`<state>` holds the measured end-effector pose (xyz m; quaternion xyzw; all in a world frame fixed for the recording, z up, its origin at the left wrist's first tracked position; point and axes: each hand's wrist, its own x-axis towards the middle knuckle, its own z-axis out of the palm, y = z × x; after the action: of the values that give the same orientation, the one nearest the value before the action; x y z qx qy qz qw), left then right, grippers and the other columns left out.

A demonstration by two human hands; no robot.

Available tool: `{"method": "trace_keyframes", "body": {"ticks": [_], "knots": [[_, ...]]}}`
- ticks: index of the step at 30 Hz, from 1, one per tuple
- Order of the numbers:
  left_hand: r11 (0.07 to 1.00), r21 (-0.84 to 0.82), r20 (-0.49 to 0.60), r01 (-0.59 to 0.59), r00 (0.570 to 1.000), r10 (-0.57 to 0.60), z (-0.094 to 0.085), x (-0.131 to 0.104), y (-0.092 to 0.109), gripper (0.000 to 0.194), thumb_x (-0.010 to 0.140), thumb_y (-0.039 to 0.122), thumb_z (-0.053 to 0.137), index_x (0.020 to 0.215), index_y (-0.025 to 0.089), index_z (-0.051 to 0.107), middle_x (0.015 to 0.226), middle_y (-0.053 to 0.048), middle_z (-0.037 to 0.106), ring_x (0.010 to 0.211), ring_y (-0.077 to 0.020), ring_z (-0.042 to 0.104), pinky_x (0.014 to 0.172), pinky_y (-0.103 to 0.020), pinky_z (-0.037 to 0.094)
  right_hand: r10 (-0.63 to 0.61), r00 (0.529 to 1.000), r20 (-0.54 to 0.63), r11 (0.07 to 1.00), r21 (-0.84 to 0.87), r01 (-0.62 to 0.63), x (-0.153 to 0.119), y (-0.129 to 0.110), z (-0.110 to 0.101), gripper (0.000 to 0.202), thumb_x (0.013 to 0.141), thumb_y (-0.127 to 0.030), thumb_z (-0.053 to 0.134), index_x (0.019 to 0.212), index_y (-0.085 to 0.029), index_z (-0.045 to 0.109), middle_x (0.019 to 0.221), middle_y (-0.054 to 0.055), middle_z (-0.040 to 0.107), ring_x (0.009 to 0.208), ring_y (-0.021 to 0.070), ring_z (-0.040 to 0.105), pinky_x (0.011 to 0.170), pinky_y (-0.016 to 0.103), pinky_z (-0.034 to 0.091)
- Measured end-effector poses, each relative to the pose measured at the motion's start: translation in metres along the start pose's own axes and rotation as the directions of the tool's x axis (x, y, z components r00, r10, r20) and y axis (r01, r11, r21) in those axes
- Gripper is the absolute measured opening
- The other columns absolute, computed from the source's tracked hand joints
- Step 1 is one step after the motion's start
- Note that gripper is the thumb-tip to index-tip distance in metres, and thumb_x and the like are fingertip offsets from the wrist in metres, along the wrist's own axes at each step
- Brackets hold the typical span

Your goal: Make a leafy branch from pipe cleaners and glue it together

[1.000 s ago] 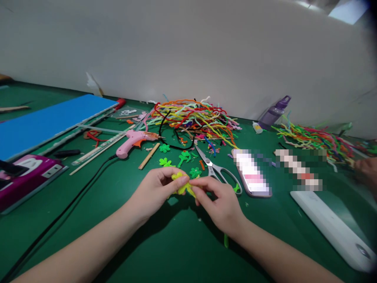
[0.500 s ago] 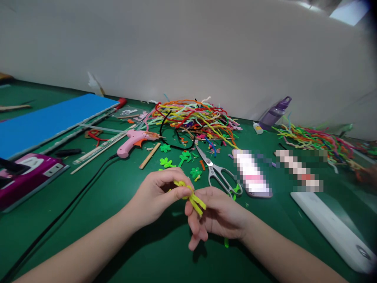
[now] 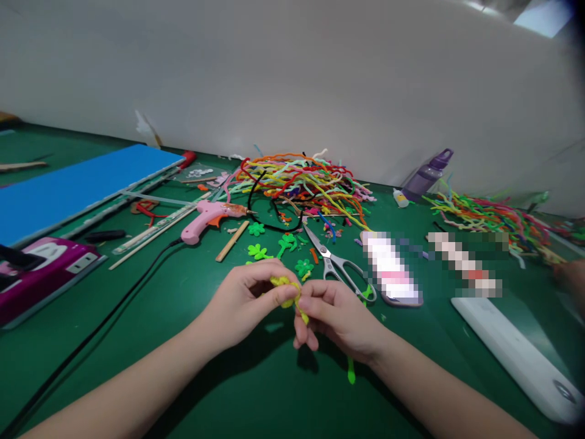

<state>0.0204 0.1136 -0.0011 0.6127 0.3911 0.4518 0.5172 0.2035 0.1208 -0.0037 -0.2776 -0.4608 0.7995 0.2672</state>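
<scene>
A yellow pipe-cleaner piece (image 3: pixel 284 282) is held between my hands at the centre. My left hand (image 3: pixel 249 300) pinches its looped part between thumb and fingers. My right hand (image 3: pixel 338 317) has thumb and index finger closed on its lower strands, and the fingertips of both hands nearly meet. Just beyond my hands lie green pipe-cleaner shapes, among them a flower-like one (image 3: pixel 304 267) and a leafy one (image 3: pixel 287 244). Silver scissors (image 3: pixel 336 262) rest with open blades behind my right hand.
A pink glue gun (image 3: pixel 205 221) with a black cord, a magenta power strip (image 3: pixel 50 274) and a blue board (image 3: pixel 91 183) are on the left. Pipe cleaners (image 3: pixel 301 183) heap up behind. Rightward are a phone (image 3: pixel 393 268), a white device (image 3: pixel 512 353), a purple bottle (image 3: pixel 423 177) and another person's hand (image 3: pixel 573 277).
My right thumb and fingers have closed on the yellow strands, which stuck out apart before and are now mostly covered. The other person's hand at the right edge has shifted.
</scene>
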Motion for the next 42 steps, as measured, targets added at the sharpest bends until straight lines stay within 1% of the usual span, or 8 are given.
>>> {"method": "trace_keyframes", "body": {"ticks": [8, 15, 18, 20, 22, 27, 34, 42], "knots": [[0.967, -0.163, 0.01, 0.194, 0.981, -0.195, 0.004, 0.005, -0.008, 0.018, 0.079, 0.034, 0.067, 0.076, 0.016, 0.068, 0.066, 0.002, 0.061, 0.059, -0.0087, 0.051, 0.056, -0.019, 0.04, -0.25, 0.964, -0.095, 0.777, -0.613, 0.141, -0.004, -0.009, -0.005, 0.017, 0.088, -0.033, 0.056, 0.084, -0.017, 0.061, 0.064, -0.001, 0.062, 0.055, 0.0077, 0.056, 0.053, 0.019, 0.045], [0.867, -0.364, 0.066, 0.341, 0.938, -0.341, 0.006, 0.003, -0.005, 0.02, 0.077, 0.032, 0.07, 0.069, 0.014, 0.066, 0.06, 0.002, 0.061, 0.055, -0.0071, 0.051, 0.053, -0.017, 0.041, -0.559, 0.708, 0.431, -0.107, -0.885, 0.453, -0.004, -0.01, -0.017, 0.015, 0.092, -0.015, 0.047, 0.094, -0.014, 0.062, 0.077, 0.006, 0.066, 0.072, 0.0143, 0.059, 0.066, 0.026, 0.047], [0.779, -0.443, 0.156, 0.445, 0.893, -0.421, 0.006, 0.003, -0.004, 0.021, 0.077, 0.031, 0.07, 0.068, 0.012, 0.064, 0.06, 0.001, 0.06, 0.054, -0.0065, 0.052, 0.054, -0.017, 0.042, -0.548, 0.634, 0.546, -0.301, -0.836, 0.46, -0.005, -0.006, -0.017, 0.019, 0.091, -0.01, 0.045, 0.1, -0.011, 0.061, 0.081, 0.01, 0.067, 0.079, 0.018, 0.06, 0.071, 0.03, 0.048], [0.765, -0.45, 0.155, 0.461, 0.884, -0.442, 0.007, 0.003, -0.003, 0.018, 0.077, 0.029, 0.07, 0.079, 0.012, 0.066, 0.063, 0.001, 0.061, 0.055, -0.0071, 0.054, 0.055, -0.018, 0.044, -0.594, 0.674, 0.44, -0.16, -0.885, 0.437, -0.005, -0.005, -0.013, 0.017, 0.092, -0.014, 0.046, 0.097, -0.014, 0.062, 0.08, 0.007, 0.066, 0.076, 0.0161, 0.06, 0.071, 0.029, 0.048], [0.803, -0.42, 0.082, 0.422, 0.899, -0.43, 0.006, 0.004, -0.003, 0.024, 0.08, 0.03, 0.065, 0.099, 0.014, 0.064, 0.071, -0.001, 0.064, 0.06, -0.0103, 0.058, 0.057, -0.021, 0.046, -0.58, 0.791, 0.193, 0.206, -0.905, 0.372, -0.004, -0.006, -0.01, 0.016, 0.093, -0.021, 0.048, 0.089, -0.017, 0.063, 0.074, 0.003, 0.064, 0.069, 0.0124, 0.058, 0.066, 0.026, 0.047], [0.989, -0.088, -0.089, 0.119, 0.988, -0.127, 0.001, 0.002, -0.001, 0.033, 0.091, 0.041, 0.046, 0.111, 0.019, 0.061, 0.107, -0.007, 0.063, 0.095, -0.0198, 0.06, 0.078, -0.03, 0.049, -0.19, 0.969, -0.156, 0.898, -0.426, 0.107, 0.002, -0.009, -0.009, 0.022, 0.086, -0.037, 0.059, 0.076, -0.017, 0.058, 0.058, -0.004, 0.054, 0.054, 0.0076, 0.052, 0.056, 0.021, 0.044], [0.936, 0.291, 0.052, -0.196, 0.981, 0.189, 0.002, 0.003, -0.002, 0.009, 0.082, 0.022, 0.063, 0.085, 0.018, 0.07, 0.086, -0.004, 0.067, 0.083, -0.0153, 0.062, 0.076, -0.025, 0.047, 0.042, 0.997, -0.063, 0.998, -0.033, -0.044, 0.004, -0.005, -0.013, 0.025, 0.077, -0.037, 0.071, 0.08, -0.014, 0.061, 0.054, -0.007, 0.052, 0.049, 0.0046, 0.044, 0.069, 0.029, 0.051], [0.964, 0.265, -0.071, -0.023, 0.997, 0.044, 0.0, 0.003, -0.001, 0.01, 0.077, 0.026, 0.068, 0.079, 0.018, 0.074, 0.076, -0.002, 0.069, 0.072, -0.0142, 0.062, 0.067, -0.023, 0.047, -0.113, 0.991, -0.072, 0.81, -0.584, 0.05, 0.0, -0.017, -0.01, 0.017, 0.088, -0.032, 0.057, 0.086, -0.015, 0.063, 0.07, 0.0, 0.062, 0.06, 0.0081, 0.053, 0.058, 0.021, 0.043]]}}
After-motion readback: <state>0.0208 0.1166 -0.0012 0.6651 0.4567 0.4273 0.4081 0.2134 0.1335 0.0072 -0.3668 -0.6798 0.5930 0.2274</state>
